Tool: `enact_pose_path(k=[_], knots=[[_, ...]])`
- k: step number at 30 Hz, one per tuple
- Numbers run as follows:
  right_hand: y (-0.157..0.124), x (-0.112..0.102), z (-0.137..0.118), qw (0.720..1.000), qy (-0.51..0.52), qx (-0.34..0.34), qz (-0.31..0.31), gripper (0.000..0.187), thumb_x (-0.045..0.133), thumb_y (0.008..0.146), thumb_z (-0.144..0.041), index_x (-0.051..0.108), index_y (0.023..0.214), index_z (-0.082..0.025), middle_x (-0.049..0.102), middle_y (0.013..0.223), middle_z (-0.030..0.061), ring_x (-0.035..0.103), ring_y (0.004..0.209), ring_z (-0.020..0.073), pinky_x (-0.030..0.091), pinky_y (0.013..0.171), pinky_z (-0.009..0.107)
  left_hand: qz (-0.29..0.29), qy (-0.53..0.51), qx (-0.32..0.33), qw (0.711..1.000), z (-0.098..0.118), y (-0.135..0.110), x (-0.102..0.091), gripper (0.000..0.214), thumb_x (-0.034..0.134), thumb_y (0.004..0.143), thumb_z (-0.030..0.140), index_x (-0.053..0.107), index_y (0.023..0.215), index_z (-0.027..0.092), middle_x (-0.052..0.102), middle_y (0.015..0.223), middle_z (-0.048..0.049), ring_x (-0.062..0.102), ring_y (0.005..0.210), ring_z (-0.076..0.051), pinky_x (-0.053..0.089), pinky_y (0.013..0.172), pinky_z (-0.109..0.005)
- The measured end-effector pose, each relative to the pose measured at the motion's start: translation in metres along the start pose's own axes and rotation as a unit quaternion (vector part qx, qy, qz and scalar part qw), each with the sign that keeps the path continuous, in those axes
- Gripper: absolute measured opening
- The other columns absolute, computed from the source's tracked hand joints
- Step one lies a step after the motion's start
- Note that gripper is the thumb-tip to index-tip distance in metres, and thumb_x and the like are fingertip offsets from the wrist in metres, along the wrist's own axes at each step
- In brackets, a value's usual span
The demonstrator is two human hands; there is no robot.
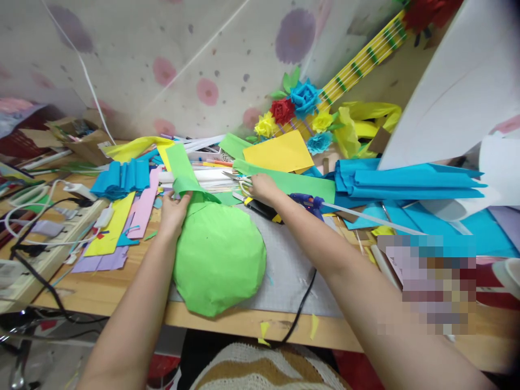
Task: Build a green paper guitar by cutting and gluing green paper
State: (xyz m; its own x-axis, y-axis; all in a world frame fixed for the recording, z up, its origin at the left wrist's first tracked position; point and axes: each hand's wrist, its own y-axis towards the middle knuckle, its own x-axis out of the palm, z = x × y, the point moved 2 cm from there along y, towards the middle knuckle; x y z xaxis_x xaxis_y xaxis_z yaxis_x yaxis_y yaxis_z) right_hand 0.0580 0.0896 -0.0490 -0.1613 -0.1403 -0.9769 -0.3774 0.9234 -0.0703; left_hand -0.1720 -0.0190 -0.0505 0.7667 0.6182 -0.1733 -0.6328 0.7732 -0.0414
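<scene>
My left hand (174, 212) pinches the upper left edge of a big round green paper shape (219, 257) that lies on a grey cutting mat (290, 271). A green paper strip (181, 168) curls up from that edge. My right hand (263, 188) reaches forward over the mat, its fingers closed around the handles of a pair of scissors (238, 179) lying among pens and paper. A blue glue gun (307, 202) lies just right of my right wrist, its black cable (303, 303) running off the table's front edge.
Coloured paper sheets cover the wooden table (122, 295): folded blue crepe (117, 180) on the left, a yellow sheet (280, 153), blue sheets (410, 184) on the right. Paper flowers (298, 108) lean on the wall. White cables and a power strip (81, 190) lie far left.
</scene>
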Motion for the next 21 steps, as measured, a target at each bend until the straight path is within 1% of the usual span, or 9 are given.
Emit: enact_pose_path(k=[3, 6, 9, 11, 14, 16, 17, 18, 21], knots=[[-0.014, -0.017, -0.002, 0.999, 0.038, 0.002, 0.000, 0.026, 0.052, 0.080, -0.028, 0.058, 0.101, -0.013, 0.064, 0.102, 0.0160, 0.058, 0.087, 0.0249, 0.041, 0.069, 0.031, 0.000, -0.033, 0.018, 0.999, 0.009, -0.003, -0.001, 0.047, 0.071, 0.065, 0.026, 0.054, 0.106, 0.013, 0.064, 0.089, -0.0069, 0.062, 0.079, -0.017, 0.050, 0.080, -0.034], [-0.037, -0.029, 0.000, 0.978, 0.209, -0.005, 0.006, 0.030, 0.057, 0.077, -0.039, 0.053, 0.097, -0.017, 0.063, 0.090, 0.0072, 0.055, 0.076, 0.0183, 0.039, 0.060, 0.027, 0.026, -0.057, 0.039, 0.997, 0.015, 0.003, -0.005, 0.049, 0.073, 0.059, 0.028, 0.055, 0.104, 0.015, 0.063, 0.092, -0.0052, 0.061, 0.081, -0.017, 0.049, 0.081, -0.033], [-0.062, -0.035, -0.001, 0.919, 0.386, -0.073, -0.032, 0.041, 0.061, 0.073, -0.054, 0.050, 0.092, -0.019, 0.057, 0.078, 0.0003, 0.050, 0.066, 0.0131, 0.037, 0.056, 0.024, 0.036, -0.129, 0.089, 0.987, 0.023, 0.011, -0.006, 0.043, 0.072, 0.059, 0.031, 0.058, 0.097, 0.017, 0.063, 0.092, -0.0030, 0.059, 0.083, -0.016, 0.048, 0.083, -0.033], [-0.077, -0.041, -0.005, 0.878, 0.458, -0.123, -0.064, 0.049, 0.061, 0.070, -0.062, 0.052, 0.090, -0.019, 0.055, 0.076, -0.0002, 0.051, 0.067, 0.0133, 0.040, 0.058, 0.025, 0.041, -0.187, 0.127, 0.973, 0.029, 0.016, -0.003, 0.039, 0.068, 0.064, 0.036, 0.058, 0.097, 0.018, 0.063, 0.095, -0.0025, 0.059, 0.087, -0.016, 0.047, 0.086, -0.032], [-0.093, -0.054, -0.011, 0.820, 0.540, -0.170, -0.086, 0.058, 0.046, 0.075, -0.073, 0.056, 0.096, -0.020, 0.060, 0.086, 0.0036, 0.057, 0.083, 0.0184, 0.047, 0.072, 0.032, 0.074, -0.233, 0.173, 0.954, 0.039, 0.020, 0.004, 0.037, 0.057, 0.075, 0.043, 0.055, 0.106, 0.023, 0.062, 0.104, -0.0021, 0.059, 0.097, -0.016, 0.046, 0.090, -0.031], [-0.100, -0.064, -0.014, 0.797, 0.565, -0.196, -0.087, 0.063, 0.045, 0.075, -0.074, 0.055, 0.106, -0.021, 0.062, 0.097, 0.0053, 0.057, 0.095, 0.0220, 0.047, 0.080, 0.036, 0.117, -0.244, 0.198, 0.942, 0.045, 0.020, 0.009, 0.037, 0.052, 0.079, 0.042, 0.051, 0.112, 0.026, 0.059, 0.113, -0.0020, 0.057, 0.106, -0.017, 0.045, 0.094, -0.031], [-0.102, -0.068, -0.014, 0.802, 0.557, -0.201, -0.076, 0.064, 0.051, 0.072, -0.072, 0.054, 0.111, -0.022, 0.061, 0.103, 0.0056, 0.056, 0.101, 0.0234, 0.047, 0.083, 0.037, 0.136, -0.246, 0.209, 0.937, 0.047, 0.019, 0.012, 0.038, 0.050, 0.080, 0.041, 0.049, 0.115, 0.027, 0.057, 0.118, -0.0020, 0.055, 0.109, -0.016, 0.045, 0.095, -0.030], [-0.104, -0.071, -0.014, 0.820, 0.535, -0.196, -0.055, 0.065, 0.060, 0.068, -0.067, 0.052, 0.115, -0.022, 0.061, 0.108, 0.0059, 0.055, 0.104, 0.0248, 0.046, 0.085, 0.037, 0.149, -0.245, 0.217, 0.933, 0.049, 0.018, 0.014, 0.038, 0.048, 0.081, 0.038, 0.047, 0.117, 0.028, 0.054, 0.122, -0.0020, 0.054, 0.112, -0.016, 0.044, 0.096, -0.030], [-0.105, -0.083, -0.011, 0.893, 0.423, -0.144, 0.047, 0.066, 0.074, 0.062, -0.051, 0.050, 0.115, -0.019, 0.058, 0.111, 0.0068, 0.052, 0.106, 0.0268, 0.044, 0.086, 0.037, 0.145, -0.222, 0.224, 0.938, 0.055, 0.010, 0.019, 0.041, 0.043, 0.083, 0.032, 0.039, 0.124, 0.029, 0.050, 0.128, -0.0023, 0.051, 0.117, -0.015, 0.044, 0.095, -0.029]])
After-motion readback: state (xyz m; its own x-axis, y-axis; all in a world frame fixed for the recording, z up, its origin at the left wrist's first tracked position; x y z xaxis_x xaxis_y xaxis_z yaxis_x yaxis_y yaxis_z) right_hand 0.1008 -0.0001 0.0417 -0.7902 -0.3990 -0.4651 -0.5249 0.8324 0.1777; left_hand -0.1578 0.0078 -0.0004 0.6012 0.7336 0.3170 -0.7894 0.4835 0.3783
